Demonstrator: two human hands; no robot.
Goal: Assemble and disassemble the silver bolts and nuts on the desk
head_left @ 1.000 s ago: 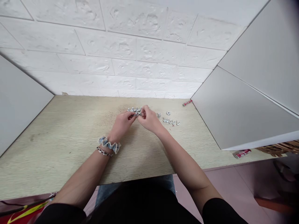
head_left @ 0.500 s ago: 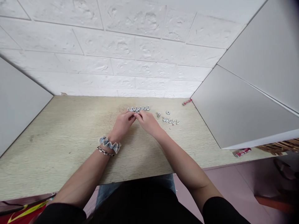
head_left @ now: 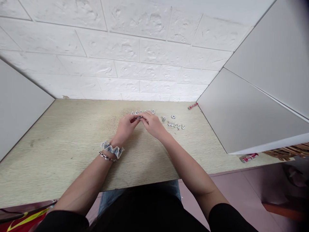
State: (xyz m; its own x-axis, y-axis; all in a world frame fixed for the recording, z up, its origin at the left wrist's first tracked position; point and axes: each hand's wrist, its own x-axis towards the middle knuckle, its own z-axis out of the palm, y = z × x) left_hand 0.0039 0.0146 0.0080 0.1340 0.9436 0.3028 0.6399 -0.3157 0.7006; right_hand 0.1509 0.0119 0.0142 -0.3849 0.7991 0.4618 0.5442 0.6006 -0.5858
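My left hand [head_left: 126, 126] and my right hand [head_left: 152, 123] meet above the table, fingertips pinched together. Between them is a small silvery metal piece [head_left: 139, 118]; the fingers cover most of it, so its exact kind is unclear. Just behind the fingers stands a row of small upright metal fasteners [head_left: 153, 111] with wide bases, partly hidden by my right hand. To the right lie several loose screws [head_left: 175, 125] in a row. Near them are a short metal cylinder, perhaps a stack of discs [head_left: 164, 119], and a single round metal disc [head_left: 173, 116].
A red battery-like cylinder [head_left: 192, 106] lies by the back right corner, another red cylinder [head_left: 249, 157] near the front right edge. Grey panels [head_left: 256, 112] bound the wooden table [head_left: 60, 154] at the sides, and a white brick-patterned wall [head_left: 127, 71] stands behind.
My right hand's fingers have shifted up and over slightly, covering more of the fastener row. Both hands stay together at the same spot; the loose parts have not moved.
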